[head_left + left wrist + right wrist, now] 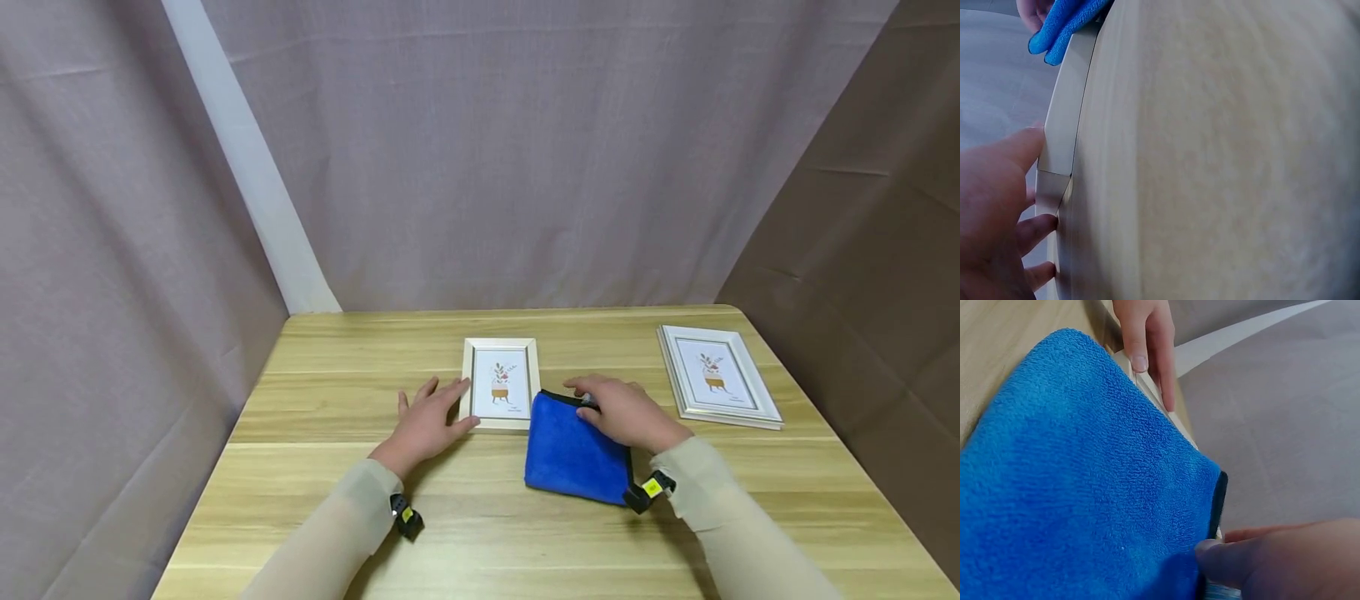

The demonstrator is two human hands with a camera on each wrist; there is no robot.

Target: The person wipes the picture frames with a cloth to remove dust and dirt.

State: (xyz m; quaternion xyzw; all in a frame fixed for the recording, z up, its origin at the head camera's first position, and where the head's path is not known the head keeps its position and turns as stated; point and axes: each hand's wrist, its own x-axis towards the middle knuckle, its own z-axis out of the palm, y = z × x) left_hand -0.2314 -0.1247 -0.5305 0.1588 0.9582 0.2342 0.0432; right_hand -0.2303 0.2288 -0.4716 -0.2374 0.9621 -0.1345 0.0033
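A cream picture frame (467,367) with a plant print lies face up on the wooden table. At its left side my left hand (429,423) rests with spread fingers, thumb and index finger touching the frame's edge. My right hand (630,414) pinches the top edge of a folded blue cloth (573,458) with dark trim. The cloth's upper left corner meets the frame's lower right corner. In the right wrist view, the thumb presses on the blue cloth (1091,469); a small pale blue thing (1221,591) shows under that hand, its kind unclear.
Toward the table's right edge lie stacked white picture frames (757,375), the top one bearing a similar plant print. The wooden table (330,400) ends at grey curtains (487,167) behind and on the left, with a brown curtain (862,275) on the right.
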